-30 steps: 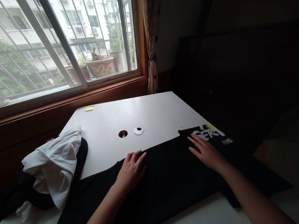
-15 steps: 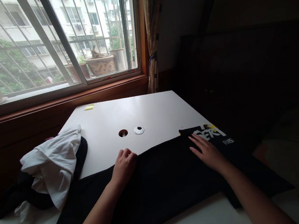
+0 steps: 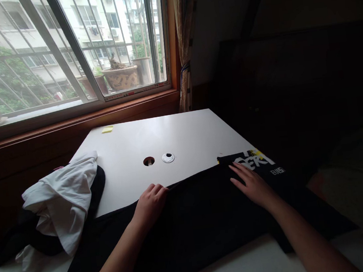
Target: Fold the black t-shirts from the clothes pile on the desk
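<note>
A black T-shirt (image 3: 198, 222) with white and yellow lettering near its right end lies lengthwise across the white table (image 3: 181, 136), partly folded. My left hand (image 3: 151, 201) is closed on the shirt's far edge, left of its middle, with the fingertips curled out of sight. Farther right, my right hand (image 3: 248, 183) rests flat on the fabric beside the lettering, its fingers stretched out and slightly spread. Part of the shirt hangs over the table's right edge.
A heap of white and black clothes (image 3: 63, 194) sits at the table's left. Toward the back are a round cable hole (image 3: 149, 161), its loose cover (image 3: 168, 157) and a yellow sticky note (image 3: 107, 129). A barred window (image 3: 113, 38) stands behind the table.
My left hand has shifted very slightly along the shirt's far edge, its knuckles a little flatter. The right hand stays in place, and the camera view has moved a touch.
</note>
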The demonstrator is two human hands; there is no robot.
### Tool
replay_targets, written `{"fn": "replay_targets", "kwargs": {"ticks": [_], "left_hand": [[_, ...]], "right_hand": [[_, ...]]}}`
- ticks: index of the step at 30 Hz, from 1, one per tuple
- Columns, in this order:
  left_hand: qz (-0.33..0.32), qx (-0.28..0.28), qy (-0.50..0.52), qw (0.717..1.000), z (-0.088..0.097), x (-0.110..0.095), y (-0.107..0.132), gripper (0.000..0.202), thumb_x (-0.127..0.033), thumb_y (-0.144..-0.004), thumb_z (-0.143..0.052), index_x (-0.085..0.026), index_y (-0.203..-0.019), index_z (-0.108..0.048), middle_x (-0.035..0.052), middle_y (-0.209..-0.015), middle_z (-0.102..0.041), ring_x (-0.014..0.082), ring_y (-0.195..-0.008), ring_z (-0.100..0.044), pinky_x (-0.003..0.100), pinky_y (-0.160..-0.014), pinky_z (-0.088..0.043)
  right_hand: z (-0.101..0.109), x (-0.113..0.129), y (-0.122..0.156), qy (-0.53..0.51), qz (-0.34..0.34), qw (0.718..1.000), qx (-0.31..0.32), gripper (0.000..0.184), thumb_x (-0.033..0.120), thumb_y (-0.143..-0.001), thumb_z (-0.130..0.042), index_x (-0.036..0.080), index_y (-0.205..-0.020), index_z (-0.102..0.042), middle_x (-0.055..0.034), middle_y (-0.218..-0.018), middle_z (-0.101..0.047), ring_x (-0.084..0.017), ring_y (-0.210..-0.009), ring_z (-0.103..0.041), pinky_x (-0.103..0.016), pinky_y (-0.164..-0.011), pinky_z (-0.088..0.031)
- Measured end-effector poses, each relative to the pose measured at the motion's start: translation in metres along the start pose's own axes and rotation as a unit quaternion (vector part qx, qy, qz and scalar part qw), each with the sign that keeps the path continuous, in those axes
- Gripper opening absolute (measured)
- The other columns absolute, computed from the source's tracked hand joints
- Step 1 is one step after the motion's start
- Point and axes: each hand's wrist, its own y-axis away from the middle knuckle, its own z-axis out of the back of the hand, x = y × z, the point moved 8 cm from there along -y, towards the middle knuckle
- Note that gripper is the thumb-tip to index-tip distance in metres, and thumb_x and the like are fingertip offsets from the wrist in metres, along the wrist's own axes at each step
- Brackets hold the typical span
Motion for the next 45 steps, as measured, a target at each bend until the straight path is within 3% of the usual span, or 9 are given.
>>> {"fn": "replay_targets", "kwargs": {"ticks": [8,11,16,20,25,31,35,40,45], "left_hand": [[0.040,-0.020,0.049,0.998,-0.002,0.017,0.000,0.018,-0.020,-0.102,-0.050,-0.023,-0.110,-0.065,0.0046,-0.102,-0.070,0.0214,-0.092,-0.063,0.035,-0.081,-0.057],[0.041,-0.022,0.061,0.997,-0.002,0.017,0.000,0.018,-0.020,-0.102,-0.050,-0.023,-0.110,-0.066,0.0050,-0.102,-0.069,0.0217,-0.092,-0.063,0.036,-0.081,-0.056],[0.045,-0.024,0.072,0.996,0.000,0.016,0.000,0.019,-0.022,-0.102,-0.049,-0.024,-0.110,-0.066,0.0054,-0.102,-0.070,0.0222,-0.092,-0.063,0.037,-0.080,-0.056],[0.055,-0.026,0.075,0.995,0.002,0.018,0.001,0.021,-0.023,-0.103,-0.047,-0.024,-0.111,-0.067,0.0055,-0.102,-0.070,0.0222,-0.093,-0.064,0.036,-0.080,-0.057],[0.076,-0.033,0.075,0.994,0.003,0.021,0.000,0.022,-0.020,-0.101,-0.049,-0.023,-0.112,-0.067,0.0076,-0.107,-0.067,0.0236,-0.096,-0.064,0.038,-0.081,-0.058],[0.079,-0.040,0.084,0.993,0.003,0.022,-0.002,0.024,-0.022,-0.102,-0.045,-0.024,-0.116,-0.064,0.0078,-0.109,-0.067,0.0242,-0.098,-0.065,0.039,-0.082,-0.058],[0.083,-0.051,0.092,0.991,0.005,0.022,-0.002,0.023,-0.024,-0.103,-0.041,-0.023,-0.112,-0.063,0.0082,-0.107,-0.066,0.0233,-0.096,-0.066,0.038,-0.081,-0.058],[0.085,-0.057,0.096,0.990,0.009,0.019,-0.001,0.021,-0.023,-0.102,-0.042,-0.024,-0.105,-0.063,0.0070,-0.102,-0.066,0.0223,-0.093,-0.066,0.036,-0.079,-0.057],[0.087,-0.059,0.086,0.991,0.011,0.019,-0.002,0.021,-0.020,-0.100,-0.044,-0.024,-0.102,-0.064,0.0062,-0.099,-0.066,0.0226,-0.092,-0.065,0.037,-0.079,-0.057]], "right_hand": [[0.017,0.015,-0.009,0.027,0.016,0.999,-0.006,0.052,0.045,-0.098,-0.046,0.026,-0.146,-0.052,-0.0092,-0.158,-0.043,-0.033,-0.143,-0.043,-0.051,-0.116,-0.040],[0.021,0.043,-0.026,0.027,0.058,0.998,0.003,0.050,0.047,-0.098,-0.050,0.028,-0.145,-0.054,-0.0067,-0.154,-0.049,-0.034,-0.144,-0.040,-0.052,-0.117,-0.038],[0.004,0.100,-0.061,-0.049,0.145,0.986,0.062,0.043,0.045,-0.098,-0.056,0.029,-0.138,-0.060,-0.0047,-0.136,-0.065,-0.032,-0.139,-0.045,-0.051,-0.115,-0.040],[-0.005,0.118,-0.077,-0.076,0.190,0.976,0.069,0.031,0.035,-0.095,-0.064,0.025,-0.123,-0.069,-0.0071,-0.119,-0.072,-0.030,-0.127,-0.055,-0.046,-0.109,-0.045],[0.004,0.090,-0.077,-0.062,0.189,0.980,0.026,0.021,0.034,-0.093,-0.065,0.025,-0.110,-0.073,-0.0064,-0.109,-0.074,-0.027,-0.109,-0.064,-0.045,-0.103,-0.047],[0.021,0.028,-0.072,-0.056,0.108,0.992,-0.018,0.019,0.040,-0.092,-0.064,0.027,-0.100,-0.075,-0.0056,-0.108,-0.076,-0.030,-0.113,-0.061,-0.047,-0.100,-0.046],[0.024,0.004,-0.072,-0.076,0.061,0.995,-0.011,0.023,0.047,-0.089,-0.063,0.027,-0.091,-0.075,-0.0048,-0.100,-0.076,-0.030,-0.105,-0.062,-0.046,-0.096,-0.046],[0.013,-0.017,-0.074,-0.134,-0.036,0.990,0.027,0.033,0.057,-0.086,-0.062,0.026,-0.089,-0.075,-0.0059,-0.100,-0.074,-0.031,-0.102,-0.063,-0.045,-0.094,-0.047],[0.004,-0.029,-0.073,-0.165,-0.104,0.980,0.042,0.038,0.057,-0.088,-0.056,0.024,-0.094,-0.074,-0.0065,-0.093,-0.074,-0.027,-0.086,-0.068,-0.038,-0.076,-0.052]]}}
